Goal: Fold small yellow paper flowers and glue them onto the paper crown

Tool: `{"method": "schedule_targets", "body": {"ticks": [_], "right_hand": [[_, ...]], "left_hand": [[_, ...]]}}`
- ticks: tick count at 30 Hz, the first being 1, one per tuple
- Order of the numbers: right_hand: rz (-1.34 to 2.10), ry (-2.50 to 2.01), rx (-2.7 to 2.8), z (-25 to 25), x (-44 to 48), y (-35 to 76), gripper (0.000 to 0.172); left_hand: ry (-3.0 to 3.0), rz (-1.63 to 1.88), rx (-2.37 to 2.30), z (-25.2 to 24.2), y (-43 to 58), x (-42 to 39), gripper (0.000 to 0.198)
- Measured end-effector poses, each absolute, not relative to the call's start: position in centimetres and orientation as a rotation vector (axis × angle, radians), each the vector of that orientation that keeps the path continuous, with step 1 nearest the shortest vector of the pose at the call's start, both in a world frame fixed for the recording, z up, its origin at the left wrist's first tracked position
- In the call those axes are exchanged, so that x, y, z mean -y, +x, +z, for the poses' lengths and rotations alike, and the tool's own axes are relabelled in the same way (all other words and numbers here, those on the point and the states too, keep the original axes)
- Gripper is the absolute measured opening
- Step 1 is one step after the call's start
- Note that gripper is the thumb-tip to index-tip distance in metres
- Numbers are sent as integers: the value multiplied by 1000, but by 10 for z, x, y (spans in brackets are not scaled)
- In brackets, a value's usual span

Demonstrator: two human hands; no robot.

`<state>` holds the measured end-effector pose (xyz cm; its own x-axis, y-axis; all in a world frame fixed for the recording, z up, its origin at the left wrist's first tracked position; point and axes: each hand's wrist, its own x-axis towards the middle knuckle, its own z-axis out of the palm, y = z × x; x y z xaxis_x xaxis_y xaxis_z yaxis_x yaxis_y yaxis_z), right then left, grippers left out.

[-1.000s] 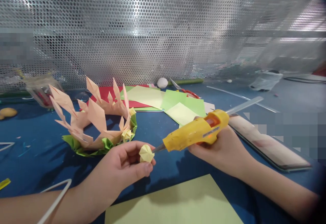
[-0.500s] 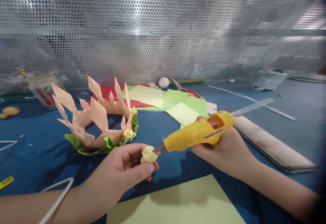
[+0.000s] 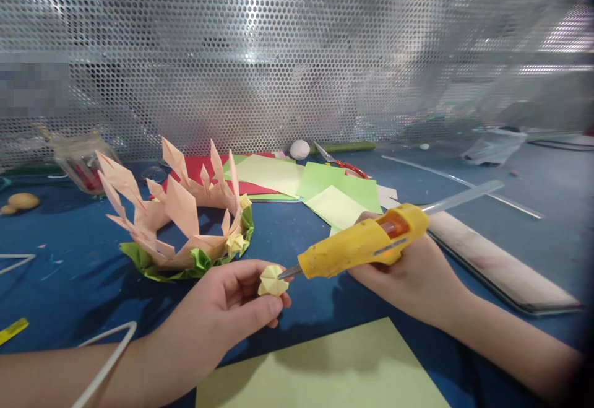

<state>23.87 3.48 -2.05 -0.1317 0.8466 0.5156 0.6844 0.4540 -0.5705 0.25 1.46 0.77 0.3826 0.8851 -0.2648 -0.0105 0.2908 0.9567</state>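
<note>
Between the thumb and fingers of my left hand (image 3: 232,315) is a small pale-yellow folded paper flower (image 3: 273,280). My right hand (image 3: 413,278) is wrapped round a yellow hot glue gun (image 3: 357,244), with a clear glue stick (image 3: 468,196) poking out of its back end. The gun's metal tip meets the flower's right edge; whether glue is coming out I cannot tell. Behind my left hand stands a peach paper crown (image 3: 183,207) with pointed petals. Green crumpled paper (image 3: 202,262) runs round its base, and little yellow paper flowers (image 3: 236,244) sit on its right side.
A pale-yellow sheet (image 3: 320,371) lies in front of me. Behind are green papers (image 3: 357,191), red paper (image 3: 260,188), red-handled scissors (image 3: 350,168) and a white ball (image 3: 299,150). A glass jar (image 3: 81,163) stands left; a flat slab (image 3: 505,265) lies right. Perforated metal (image 3: 297,55) closes the back.
Very little differs. The whole view has shifted slightly to the right, while both hands, the flower and the glue gun keep their places relative to each other.
</note>
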Motion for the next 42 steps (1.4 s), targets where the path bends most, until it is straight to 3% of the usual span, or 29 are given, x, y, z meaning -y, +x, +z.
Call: {"method": "schedule_targets", "body": {"ticks": [26,42], "right_hand": [[112,-1186,1990,-9,-35,238,21],[111,-1185,1966,-23,-38,244,17]], "left_hand": [[1100,758,-964,1,-1,-15,8],[1097,780,-955,-3,-1,-14,14]]}}
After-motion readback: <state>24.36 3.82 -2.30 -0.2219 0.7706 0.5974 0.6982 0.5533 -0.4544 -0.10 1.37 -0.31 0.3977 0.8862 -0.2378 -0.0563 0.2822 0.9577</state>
